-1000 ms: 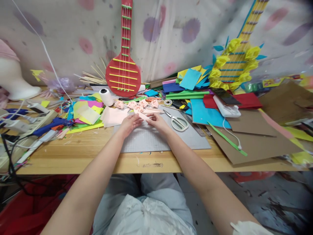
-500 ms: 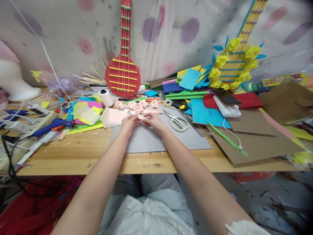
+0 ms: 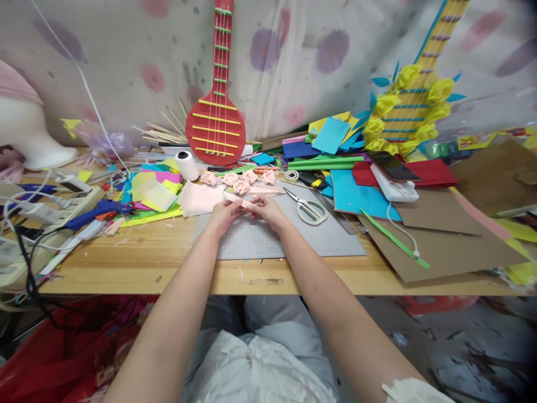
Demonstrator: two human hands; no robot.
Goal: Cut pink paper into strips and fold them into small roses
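My left hand (image 3: 224, 215) and my right hand (image 3: 267, 210) meet over a grey cutting mat (image 3: 293, 238) on the wooden table (image 3: 138, 263). Both pinch a narrow pale pink paper strip (image 3: 240, 200), the fingers of each hand closed on it. Just beyond the hands lie several small pink paper flowers (image 3: 239, 180) and a sheet of pale pink paper (image 3: 199, 198). White-handled scissors (image 3: 308, 208) rest on the mat to the right of my right hand.
A white thread spool (image 3: 187, 165), a blue glue gun (image 3: 94, 211) and a power strip (image 3: 46, 210) sit at left. Coloured paper (image 3: 335, 140), brown cardboard (image 3: 444, 246) and a white charger (image 3: 394, 187) fill the right. Red (image 3: 216, 120) and yellow (image 3: 413, 101) paper guitars lean on the wall.
The hands have drawn closer together on the pink strip and shifted slightly. The view has tilted a little down and right.
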